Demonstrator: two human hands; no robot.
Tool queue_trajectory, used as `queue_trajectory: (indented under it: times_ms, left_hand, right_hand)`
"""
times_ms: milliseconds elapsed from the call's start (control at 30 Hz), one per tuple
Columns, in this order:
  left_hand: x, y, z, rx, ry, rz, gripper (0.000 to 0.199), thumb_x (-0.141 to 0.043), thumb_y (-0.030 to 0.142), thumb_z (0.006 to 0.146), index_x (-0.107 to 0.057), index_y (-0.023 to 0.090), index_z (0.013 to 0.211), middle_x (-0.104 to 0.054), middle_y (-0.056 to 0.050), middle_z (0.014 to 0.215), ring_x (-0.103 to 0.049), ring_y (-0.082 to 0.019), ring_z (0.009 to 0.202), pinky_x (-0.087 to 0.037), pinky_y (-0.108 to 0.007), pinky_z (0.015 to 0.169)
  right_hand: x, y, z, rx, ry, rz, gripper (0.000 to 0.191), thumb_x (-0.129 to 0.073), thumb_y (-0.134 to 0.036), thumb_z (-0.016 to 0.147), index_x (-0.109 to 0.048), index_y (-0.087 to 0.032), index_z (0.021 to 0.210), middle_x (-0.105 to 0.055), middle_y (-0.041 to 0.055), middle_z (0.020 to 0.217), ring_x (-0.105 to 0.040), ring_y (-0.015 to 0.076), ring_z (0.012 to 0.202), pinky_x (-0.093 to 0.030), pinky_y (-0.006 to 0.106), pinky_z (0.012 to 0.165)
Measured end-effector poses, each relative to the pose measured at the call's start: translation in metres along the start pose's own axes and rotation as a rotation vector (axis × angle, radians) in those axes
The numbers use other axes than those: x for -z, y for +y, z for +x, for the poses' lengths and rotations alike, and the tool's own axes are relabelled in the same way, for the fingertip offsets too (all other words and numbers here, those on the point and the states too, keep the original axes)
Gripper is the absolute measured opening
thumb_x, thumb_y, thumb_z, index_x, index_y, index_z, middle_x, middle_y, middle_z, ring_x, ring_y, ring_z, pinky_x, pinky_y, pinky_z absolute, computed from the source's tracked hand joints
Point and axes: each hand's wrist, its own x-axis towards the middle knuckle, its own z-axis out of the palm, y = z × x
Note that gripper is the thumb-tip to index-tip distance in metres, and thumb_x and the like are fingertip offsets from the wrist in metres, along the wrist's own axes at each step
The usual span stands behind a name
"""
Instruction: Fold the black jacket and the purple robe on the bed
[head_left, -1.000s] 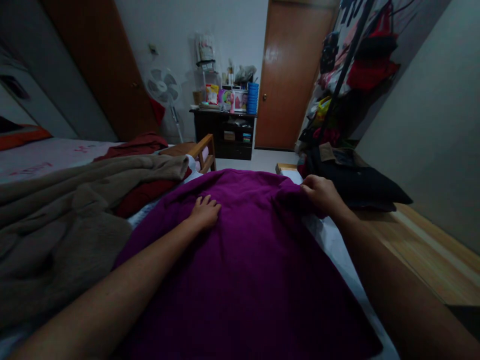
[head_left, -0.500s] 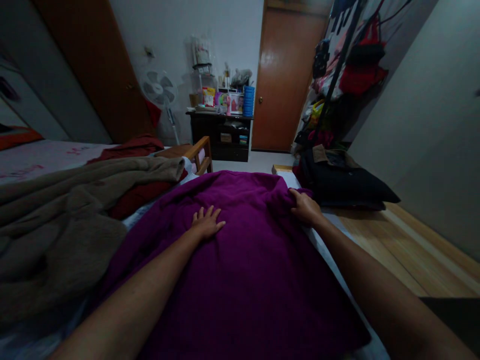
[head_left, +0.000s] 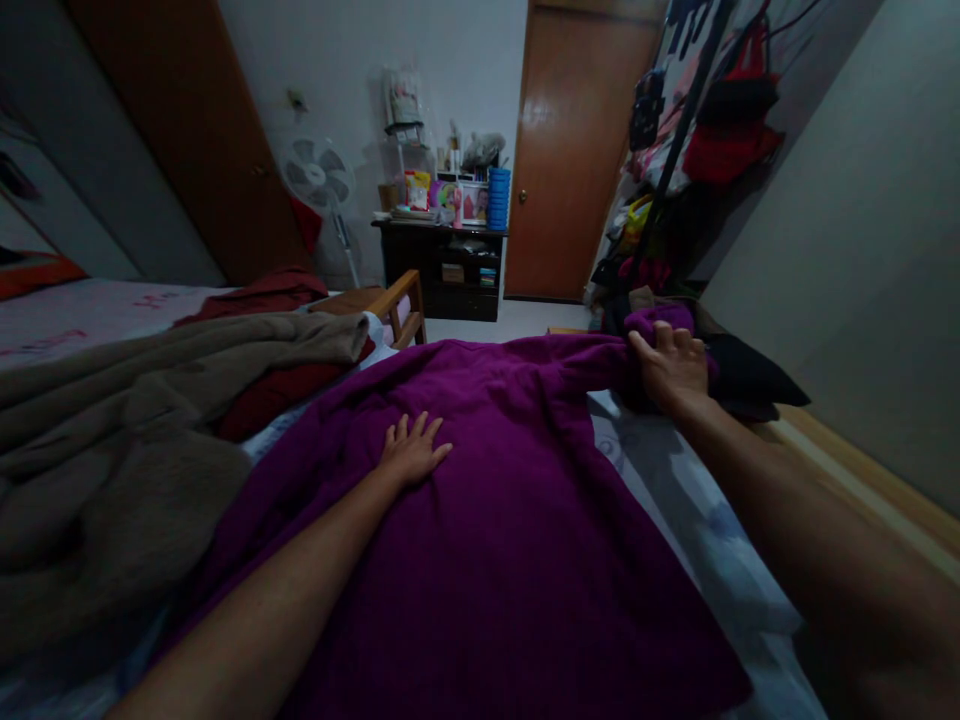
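Purple garment (head_left: 495,500) lies under left hand (head_left: 412,455), sleeve (head_left: 600,362) in right hand (head_left: 676,370).

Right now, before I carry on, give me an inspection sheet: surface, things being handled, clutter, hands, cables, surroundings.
Surface: pale patterned sheet under the cloth.
Things being handled: purple garment, spread out, one sleeve reaching right.
Clutter: brown garment and dark red cloth to the left; dark clothes pile to the right.
Hands: left hand flat on the garment, fingers spread; right hand on the bunched sleeve, grip unclear.
Cables: nothing seen for certain; a dark cord or strap hangs top right.
Surroundings: standing fan, dark cabinet, closed door, hanging bags; dim light.
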Motion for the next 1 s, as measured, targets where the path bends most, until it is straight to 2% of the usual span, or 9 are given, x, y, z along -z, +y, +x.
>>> queue_trajectory:
  times_ms: [133,300,400,533,633,733,833,933,1000]
  left_hand:
    - [-0.001,0.000,0.000,0.000,0.010,0.011,0.076,-0.028,0.069,0.088,-0.029,0.027,0.151,-0.020,-0.008,0.160,-0.013,-0.041,0.144,-0.016,-0.058,0.112]
    - [-0.003,0.000,0.000,0.005,0.024,0.017,0.074,-0.028,0.069,0.088,-0.030,0.028,0.150,-0.021,-0.007,0.160,-0.014,-0.040,0.144,-0.017,-0.057,0.112]
    - [-0.003,0.000,0.000,0.010,0.029,0.014,0.075,-0.029,0.069,0.088,-0.031,0.028,0.150,-0.022,-0.007,0.159,-0.015,-0.040,0.144,-0.018,-0.057,0.112]
    - [-0.002,0.000,0.001,0.003,0.022,0.005,0.075,-0.029,0.069,0.087,-0.030,0.028,0.150,-0.021,-0.007,0.159,-0.014,-0.041,0.144,-0.017,-0.057,0.112]
    - [-0.003,-0.001,0.001,0.005,0.017,0.007,0.075,-0.029,0.068,0.088,-0.030,0.028,0.150,-0.020,-0.007,0.160,-0.013,-0.041,0.144,-0.017,-0.058,0.112]
    - [-0.004,-0.002,0.002,0.004,0.021,0.006,0.075,-0.029,0.068,0.088,-0.030,0.028,0.150,-0.021,-0.008,0.159,-0.013,-0.040,0.145,-0.017,-0.058,0.112]
    - [-0.005,-0.002,0.002,0.003,0.026,0.007,0.075,-0.029,0.069,0.087,-0.030,0.028,0.150,-0.021,-0.008,0.159,-0.013,-0.040,0.145,-0.017,-0.058,0.112]
    - [-0.005,-0.001,0.001,0.006,0.019,0.006,0.075,-0.028,0.069,0.087,-0.029,0.028,0.150,-0.021,-0.007,0.159,-0.013,-0.041,0.144,-0.016,-0.058,0.113]
    - [-0.004,-0.001,0.001,0.005,0.018,0.005,0.075,-0.028,0.069,0.087,-0.029,0.028,0.150,-0.021,-0.007,0.160,-0.013,-0.041,0.144,-0.016,-0.058,0.113]
  right_hand:
    - [-0.008,-0.005,-0.008,0.029,-0.220,-0.055,0.036,-0.039,-0.022,0.092,-0.060,-0.025,0.121,-0.056,0.0156,0.110,-0.046,0.0313,0.103,-0.033,0.045,0.084]
    - [0.021,-0.024,-0.020,0.059,-0.100,-0.050,0.039,-0.032,-0.024,0.095,-0.057,-0.026,0.125,-0.053,0.0157,0.111,-0.047,0.0295,0.100,-0.037,0.036,0.074]
    - [0.039,-0.035,-0.038,0.059,-0.121,-0.037,0.040,-0.037,-0.026,0.094,-0.055,-0.024,0.129,-0.050,0.0166,0.118,-0.050,0.0290,0.099,-0.039,0.031,0.067]
    - [0.040,-0.035,-0.061,0.026,-0.442,-0.022,0.037,-0.048,-0.040,0.089,-0.066,-0.017,0.111,-0.053,0.0179,0.117,-0.061,0.0269,0.088,-0.045,0.033,0.065]
    - [0.032,-0.027,-0.069,-0.051,-0.650,-0.037,0.045,-0.049,-0.049,0.089,-0.070,-0.012,0.103,-0.059,0.0192,0.106,-0.063,0.0306,0.089,-0.047,0.036,0.068]
    - [0.026,-0.025,-0.073,-0.061,-0.548,-0.009,0.041,-0.048,-0.044,0.091,-0.065,-0.014,0.114,-0.058,0.0188,0.112,-0.061,0.0318,0.097,-0.047,0.036,0.071]
    - [0.020,-0.031,-0.079,0.149,-0.410,0.155,0.044,-0.051,-0.039,0.090,-0.052,-0.025,0.131,-0.048,0.0145,0.132,-0.056,0.0279,0.105,-0.046,0.033,0.075]
    - [0.007,-0.035,-0.080,0.321,-0.448,0.231,0.035,-0.043,-0.031,0.095,-0.055,-0.033,0.127,-0.051,0.0091,0.127,-0.056,0.0230,0.101,-0.043,0.029,0.074]
    - [-0.001,-0.033,-0.076,0.275,-0.474,0.171,0.034,-0.035,-0.025,0.097,-0.059,-0.031,0.122,-0.055,0.0093,0.117,-0.057,0.0213,0.091,-0.042,0.028,0.067]
